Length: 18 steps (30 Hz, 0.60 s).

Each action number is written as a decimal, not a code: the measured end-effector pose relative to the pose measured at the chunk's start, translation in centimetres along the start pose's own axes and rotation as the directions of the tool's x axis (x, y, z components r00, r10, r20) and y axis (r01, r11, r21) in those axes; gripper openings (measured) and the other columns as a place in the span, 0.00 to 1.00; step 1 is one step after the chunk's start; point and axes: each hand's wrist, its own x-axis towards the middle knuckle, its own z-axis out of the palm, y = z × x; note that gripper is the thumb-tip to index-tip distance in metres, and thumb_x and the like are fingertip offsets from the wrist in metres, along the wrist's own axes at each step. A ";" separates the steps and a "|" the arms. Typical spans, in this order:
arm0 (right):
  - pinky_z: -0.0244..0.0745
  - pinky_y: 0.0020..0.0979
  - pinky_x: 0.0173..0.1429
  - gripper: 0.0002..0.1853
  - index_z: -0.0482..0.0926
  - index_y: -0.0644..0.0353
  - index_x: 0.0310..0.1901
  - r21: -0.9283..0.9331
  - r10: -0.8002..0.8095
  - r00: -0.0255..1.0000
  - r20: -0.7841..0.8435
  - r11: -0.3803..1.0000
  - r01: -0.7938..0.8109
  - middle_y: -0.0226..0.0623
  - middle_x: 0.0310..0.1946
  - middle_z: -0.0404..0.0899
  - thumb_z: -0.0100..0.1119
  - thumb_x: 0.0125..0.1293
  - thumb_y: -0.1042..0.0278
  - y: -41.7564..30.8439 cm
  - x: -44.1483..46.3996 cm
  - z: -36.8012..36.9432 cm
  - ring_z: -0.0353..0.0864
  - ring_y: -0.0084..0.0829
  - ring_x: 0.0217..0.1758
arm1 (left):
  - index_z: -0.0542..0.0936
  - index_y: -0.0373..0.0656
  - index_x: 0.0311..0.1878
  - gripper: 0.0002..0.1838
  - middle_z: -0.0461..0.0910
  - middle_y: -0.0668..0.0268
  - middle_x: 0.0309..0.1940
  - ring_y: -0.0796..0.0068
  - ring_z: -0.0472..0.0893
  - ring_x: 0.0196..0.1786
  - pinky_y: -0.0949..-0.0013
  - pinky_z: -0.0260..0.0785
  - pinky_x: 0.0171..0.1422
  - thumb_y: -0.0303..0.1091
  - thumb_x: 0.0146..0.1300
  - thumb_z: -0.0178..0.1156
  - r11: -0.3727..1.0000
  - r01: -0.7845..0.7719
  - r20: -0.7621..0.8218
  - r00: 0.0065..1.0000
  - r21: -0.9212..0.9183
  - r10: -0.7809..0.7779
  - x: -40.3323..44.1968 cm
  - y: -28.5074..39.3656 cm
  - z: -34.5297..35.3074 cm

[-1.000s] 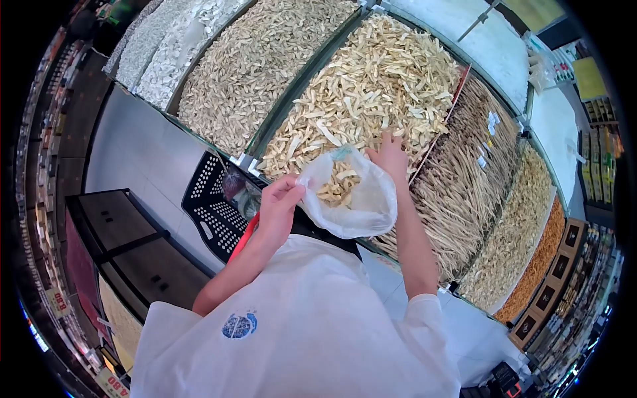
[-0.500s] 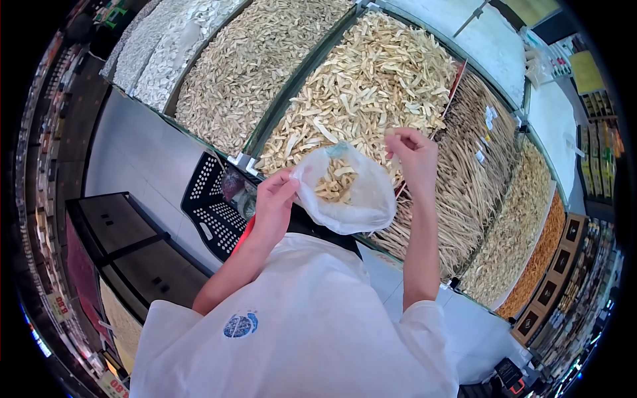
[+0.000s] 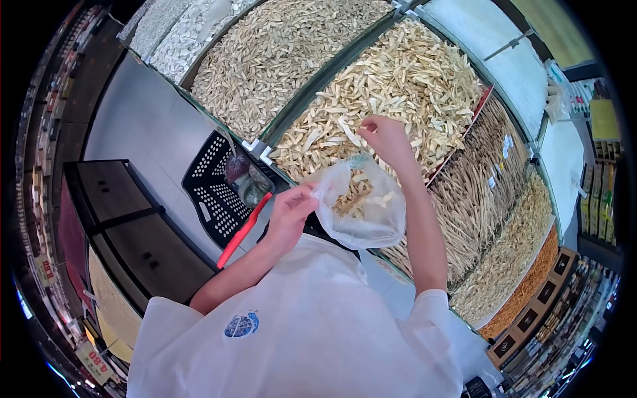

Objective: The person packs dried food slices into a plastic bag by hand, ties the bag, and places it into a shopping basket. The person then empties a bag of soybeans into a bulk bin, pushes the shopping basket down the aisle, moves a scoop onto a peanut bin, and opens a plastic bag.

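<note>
My left hand (image 3: pixel 292 211) pinches the rim of a clear plastic bag (image 3: pixel 371 229), which hangs with its mouth spread. Several dried pale-yellow slices (image 3: pixel 353 199) lie inside the bag. Above and beyond it, my right hand (image 3: pixel 387 138) reaches over a heap of the same dried slices (image 3: pixel 398 79) in a display bin. Its fingers are bent and pressed together near the surface; whether a slice is between them is hidden. A long white slice lies just left of those fingertips.
Left of the heap is a bin of smaller dried slices (image 3: pixel 265 60). To the right are long thin dried sticks (image 3: pixel 458 205). A black shopping basket (image 3: pixel 215 189) with a red handle (image 3: pixel 244 231) and bagged goods stands at left, near dark cabinets (image 3: pixel 142 245).
My right hand has moved left and slightly up, from beside the bag to over the heap. The bag and my left hand have shifted slightly right and down in view.
</note>
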 end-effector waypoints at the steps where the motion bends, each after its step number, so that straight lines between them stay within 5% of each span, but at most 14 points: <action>1: 0.78 0.40 0.42 0.13 0.82 0.62 0.37 -0.175 -0.066 0.998 0.019 0.982 0.068 0.41 0.32 0.84 0.65 0.56 0.60 1.3 1.0 2.1 0.84 0.41 0.36 | 0.79 0.37 0.39 0.07 0.78 0.60 0.53 0.75 0.77 0.47 0.69 0.68 0.56 0.30 0.66 0.56 0.999 -0.021 0.036 0.999 0.036 0.020 0.0 -0.1 -0.4; 3: 0.79 0.40 0.41 0.12 0.82 0.60 0.33 -0.494 -0.192 0.978 0.087 0.844 0.210 0.42 0.31 0.84 0.64 0.55 0.60 3.3 2.7 6.1 0.84 0.42 0.35 | 0.80 0.36 0.38 0.07 0.79 0.61 0.50 0.75 0.77 0.46 0.71 0.69 0.52 0.29 0.66 0.56 0.978 -0.103 0.019 0.995 0.181 0.102 0.3 -0.8 -1.9; 8: 0.79 0.41 0.39 0.08 0.83 0.57 0.33 -0.395 -0.048 0.997 -0.067 0.919 0.017 0.42 0.30 0.83 0.61 0.55 0.64 4.2 2.8 6.4 0.84 0.44 0.33 | 0.80 0.35 0.40 0.09 0.81 0.66 0.39 0.79 0.77 0.36 0.72 0.70 0.41 0.31 0.66 0.58 0.911 -0.030 -0.262 0.953 0.411 0.150 4.7 -2.0 -6.5; 11: 0.78 0.40 0.38 0.09 0.84 0.57 0.36 -0.055 0.028 1.000 0.010 0.998 -0.028 0.43 0.30 0.83 0.61 0.55 0.64 3.1 1.5 2.4 0.84 0.43 0.32 | 0.80 0.36 0.41 0.10 0.82 0.66 0.36 0.76 0.78 0.32 0.70 0.70 0.38 0.33 0.63 0.60 0.802 0.035 -0.309 0.932 0.596 0.189 9.2 -4.6 -9.4; 12: 0.75 0.31 0.33 0.07 0.83 0.60 0.36 0.037 -0.021 0.998 -0.060 0.999 0.024 0.37 0.26 0.83 0.62 0.58 0.69 2.5 0.8 0.9 0.82 0.32 0.27 | 0.80 0.36 0.41 0.10 0.82 0.64 0.36 0.75 0.78 0.32 0.69 0.71 0.38 0.33 0.61 0.61 0.711 0.053 -0.312 0.920 0.701 0.239 10.6 -5.2 -9.7; 15: 0.70 0.20 0.30 0.03 0.82 0.63 0.35 0.566 0.173 0.979 -0.105 0.820 -0.085 0.28 0.24 0.80 0.63 0.60 0.75 0.4 -2.8 -2.9 0.76 0.17 0.25 | 0.81 0.38 0.42 0.11 0.82 0.60 0.33 0.70 0.80 0.31 0.67 0.72 0.38 0.33 0.58 0.63 0.401 0.133 -0.266 0.917 0.906 0.297 14.0 -6.5 -10.8; 16: 0.68 0.18 0.30 0.02 0.82 0.64 0.34 0.593 0.185 0.980 -0.068 0.798 -0.110 0.27 0.24 0.79 0.63 0.61 0.77 -0.9 -4.5 -4.1 0.74 0.15 0.25 | 0.81 0.39 0.42 0.12 0.82 0.59 0.32 0.68 0.81 0.31 0.66 0.73 0.39 0.33 0.56 0.63 0.287 0.158 -0.244 0.924 0.945 0.293 14.7 -6.8 -10.9; 18: 0.65 0.15 0.30 0.00 0.81 0.65 0.34 0.648 0.214 0.977 0.001 0.744 -0.164 0.23 0.24 0.78 0.62 0.61 0.79 -3.4 -8.1 -5.0 0.71 0.10 0.26 | 0.82 0.39 0.41 0.11 0.83 0.58 0.30 0.68 0.82 0.30 0.66 0.74 0.39 0.33 0.56 0.63 0.375 0.231 -0.333 0.913 0.898 0.235 15.6 -6.9 -10.9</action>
